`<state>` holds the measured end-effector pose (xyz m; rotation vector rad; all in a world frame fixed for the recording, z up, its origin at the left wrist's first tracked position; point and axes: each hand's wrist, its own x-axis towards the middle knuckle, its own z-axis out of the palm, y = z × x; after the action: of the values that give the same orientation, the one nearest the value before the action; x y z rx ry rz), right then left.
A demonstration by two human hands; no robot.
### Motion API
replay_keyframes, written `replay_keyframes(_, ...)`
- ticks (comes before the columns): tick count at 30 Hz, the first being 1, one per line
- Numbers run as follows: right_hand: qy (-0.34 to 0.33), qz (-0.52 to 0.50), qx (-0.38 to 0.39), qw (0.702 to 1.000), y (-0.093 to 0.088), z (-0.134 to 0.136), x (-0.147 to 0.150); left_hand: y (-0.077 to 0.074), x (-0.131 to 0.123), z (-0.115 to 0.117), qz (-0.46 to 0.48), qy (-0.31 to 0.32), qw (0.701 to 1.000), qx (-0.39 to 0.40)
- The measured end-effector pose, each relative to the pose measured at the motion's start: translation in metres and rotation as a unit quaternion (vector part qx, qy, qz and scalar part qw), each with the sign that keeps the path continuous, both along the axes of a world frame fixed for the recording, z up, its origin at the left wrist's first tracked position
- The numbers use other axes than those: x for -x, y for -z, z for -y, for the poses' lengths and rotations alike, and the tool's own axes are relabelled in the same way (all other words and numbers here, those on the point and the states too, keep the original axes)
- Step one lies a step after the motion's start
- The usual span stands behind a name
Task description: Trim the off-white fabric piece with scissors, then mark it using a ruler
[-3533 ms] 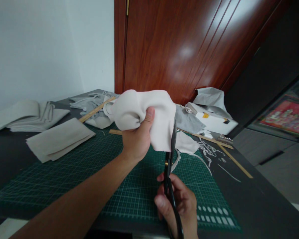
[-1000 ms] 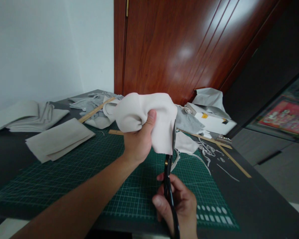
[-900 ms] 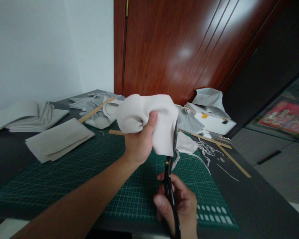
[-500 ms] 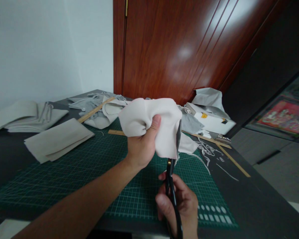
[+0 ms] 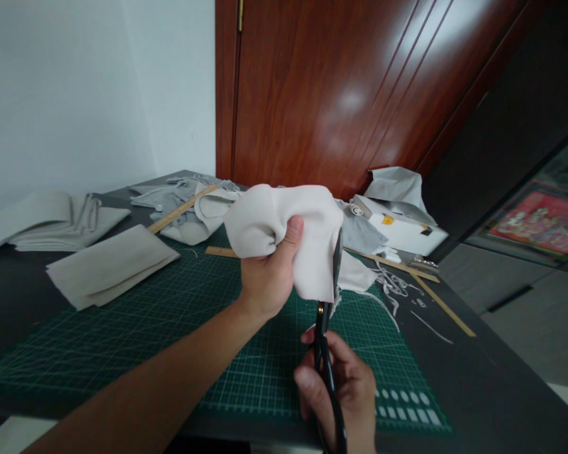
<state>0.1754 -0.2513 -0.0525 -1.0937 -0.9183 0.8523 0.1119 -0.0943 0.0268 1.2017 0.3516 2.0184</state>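
Note:
Bunched in my left hand (image 5: 271,277) is a piece of off-white fabric (image 5: 312,214), held up above the green cutting mat (image 5: 180,334). The thumb presses on the near face of the cloth; the other fingers are hidden behind it. My right hand (image 5: 343,384) is wrapped round the handles of black scissors (image 5: 322,343), which point upward. Their blades lie along the right edge of the fabric, close together. A thin trimmed strip (image 5: 337,299) hangs by the scissors' pivot.
Folded off-white cloth (image 5: 113,265) and a stack of fabric (image 5: 71,233) lie at left. Grey scraps and a wooden ruler (image 5: 184,209) sit behind. Thread-like offcuts (image 5: 395,284), another wooden strip (image 5: 445,306) and a white box (image 5: 402,224) are at right.
Both hands, with the fabric and scissors, have shifted very slightly to the left. The grips look the same, and the blades remain at the fabric's right edge.

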Motion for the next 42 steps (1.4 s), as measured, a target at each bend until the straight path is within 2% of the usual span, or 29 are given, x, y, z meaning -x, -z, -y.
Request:
replay_keyframes(12,0.002,0.02,0.019,1.0,-0.0021,0.0002,-0.0015,0.0025,0.0002,-0.0025,0.018,-0.013,1.0,0.008)
replay_keyframes(19,0.009,-0.001,0.021,1.0,-0.002,0.0002,0.0,0.0014,-0.0009,-0.002,0.022,0.005,1.0,0.013)
replay_keyframes(42,0.019,0.001,0.037,0.999,-0.0049,-0.0004,0.001,0.0007,0.0005,-0.0011,0.017,0.004,1.0,0.024)
